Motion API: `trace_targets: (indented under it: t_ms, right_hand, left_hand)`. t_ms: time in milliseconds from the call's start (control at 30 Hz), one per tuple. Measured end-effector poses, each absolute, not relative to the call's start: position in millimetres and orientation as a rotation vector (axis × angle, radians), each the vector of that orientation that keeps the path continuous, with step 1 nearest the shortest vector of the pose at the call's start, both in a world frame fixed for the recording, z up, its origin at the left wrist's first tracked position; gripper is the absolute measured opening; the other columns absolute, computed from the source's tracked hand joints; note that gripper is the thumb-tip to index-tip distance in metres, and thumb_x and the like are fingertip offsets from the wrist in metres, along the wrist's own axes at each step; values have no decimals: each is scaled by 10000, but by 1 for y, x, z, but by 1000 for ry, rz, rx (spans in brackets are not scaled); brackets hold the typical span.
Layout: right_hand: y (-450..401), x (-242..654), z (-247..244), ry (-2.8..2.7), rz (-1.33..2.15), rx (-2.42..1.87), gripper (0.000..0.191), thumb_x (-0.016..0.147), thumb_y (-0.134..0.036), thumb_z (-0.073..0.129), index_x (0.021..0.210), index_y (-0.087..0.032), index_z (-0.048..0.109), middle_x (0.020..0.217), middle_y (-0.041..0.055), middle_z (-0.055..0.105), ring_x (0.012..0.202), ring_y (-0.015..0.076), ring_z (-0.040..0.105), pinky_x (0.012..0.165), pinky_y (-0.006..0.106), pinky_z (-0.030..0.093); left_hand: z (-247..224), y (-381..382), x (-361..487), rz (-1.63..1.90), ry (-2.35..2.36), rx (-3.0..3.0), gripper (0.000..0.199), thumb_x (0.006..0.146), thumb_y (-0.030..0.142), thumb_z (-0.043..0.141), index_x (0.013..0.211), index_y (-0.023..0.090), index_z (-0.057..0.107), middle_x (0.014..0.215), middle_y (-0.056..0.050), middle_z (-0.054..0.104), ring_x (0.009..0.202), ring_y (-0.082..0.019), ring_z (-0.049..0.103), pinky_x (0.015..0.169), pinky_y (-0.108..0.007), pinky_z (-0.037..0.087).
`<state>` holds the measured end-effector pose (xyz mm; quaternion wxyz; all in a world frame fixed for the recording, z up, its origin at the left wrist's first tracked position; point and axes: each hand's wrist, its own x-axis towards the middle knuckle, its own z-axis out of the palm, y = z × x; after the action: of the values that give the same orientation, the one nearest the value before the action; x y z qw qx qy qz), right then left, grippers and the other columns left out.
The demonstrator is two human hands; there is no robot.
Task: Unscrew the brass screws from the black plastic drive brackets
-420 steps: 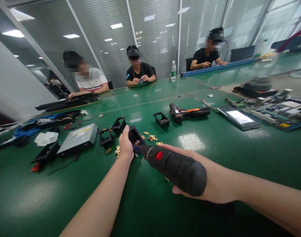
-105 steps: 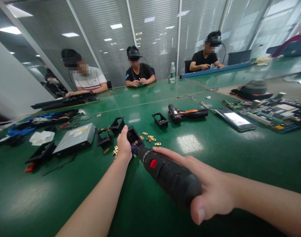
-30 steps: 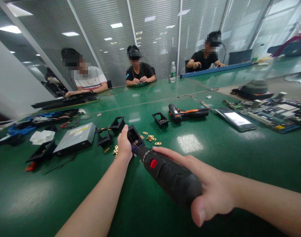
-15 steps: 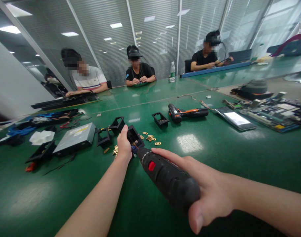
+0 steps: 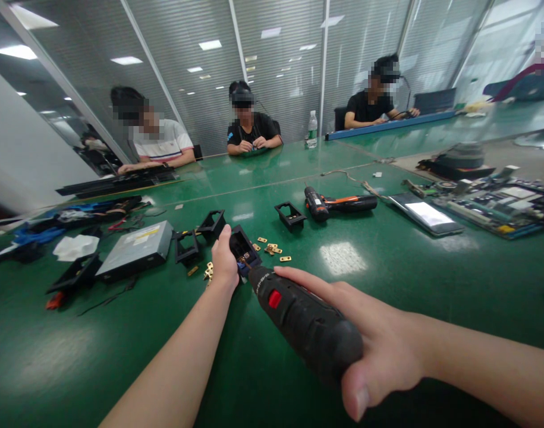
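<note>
My left hand (image 5: 225, 261) grips the left side of a black plastic housing (image 5: 244, 242) at the middle of the green table. My right hand (image 5: 365, 333) is wrapped round a black power screwdriver (image 5: 307, 321) with a red switch. Its bit points into the lower part of the housing; the exact contact is too small to make out. Small brass plates (image 5: 272, 248) lie right of the housing, and more brass plates (image 5: 208, 272) lie beside my left wrist. Black frames (image 5: 186, 247) stand to the left, and another black frame (image 5: 290, 216) sits behind to the right.
An orange-black drill (image 5: 338, 205), a phone (image 5: 425, 214) and circuit boards (image 5: 508, 202) lie to the right. On the left are a silver drive (image 5: 138, 249), tissue (image 5: 76, 248) and cables. Three people sit across the table (image 5: 120, 356), near a bottle (image 5: 312, 129).
My hands, the housing and the screwdriver show almost no movement. Across the table, the right-hand person's hands have shifted slightly.
</note>
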<state>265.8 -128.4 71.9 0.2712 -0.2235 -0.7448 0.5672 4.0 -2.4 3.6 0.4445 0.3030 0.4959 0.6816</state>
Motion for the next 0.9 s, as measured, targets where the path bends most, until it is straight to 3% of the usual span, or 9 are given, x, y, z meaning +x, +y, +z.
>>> trace_targets:
  t_ms: [167,300,400,567,700,900]
  right_hand:
    - [-127,266,70,-1990,1504,-585,1427,481,-606,1023,1676,-230,341,1391,177,682,1280,470,633,1031,526,542]
    - [-128,267,70,-2013,1487,-608,1470,503,-684,987,1689,-167,290,1163,155,761,1317,473,607,1094,555,494]
    - [-129,268,70,-2018,1482,-626,1452,542,-740,946,1688,-147,279,1106,145,768,1302,458,617,1114,547,474]
    - [-129,268,71,-2006,1491,-610,1417,547,-730,949,1684,-189,300,1286,168,727,1241,435,657,1050,501,523]
    - [-129,266,71,-2019,1507,-629,1442,510,-691,982,1684,-212,297,1285,165,731,1110,413,716,958,491,565]
    - [-130,265,71,-2015,1500,-653,1463,497,-702,980,1688,-201,294,1351,191,701,1150,440,697,1004,551,542]
  left_hand:
    - [6,-3,5,1694,1231,745,510,732,676,760,838,187,659,691,-57,717,621,-265,721,542,-346,524]
    - [6,-4,5,1695,1234,743,516,732,673,760,861,183,666,687,-53,721,627,-262,724,554,-344,535]
    - [5,-4,5,1696,1247,752,532,737,679,753,895,177,681,690,-49,723,595,-246,705,553,-346,532]
    - [3,-3,4,1704,1247,767,535,740,681,756,907,177,691,729,-56,728,647,-262,719,598,-364,540]
    - [3,-2,4,1713,1238,747,518,726,669,775,875,182,681,760,-59,730,695,-268,732,665,-385,563]
    - [3,-2,3,1719,1235,733,502,713,665,782,839,194,664,756,-51,719,708,-260,722,672,-377,565]
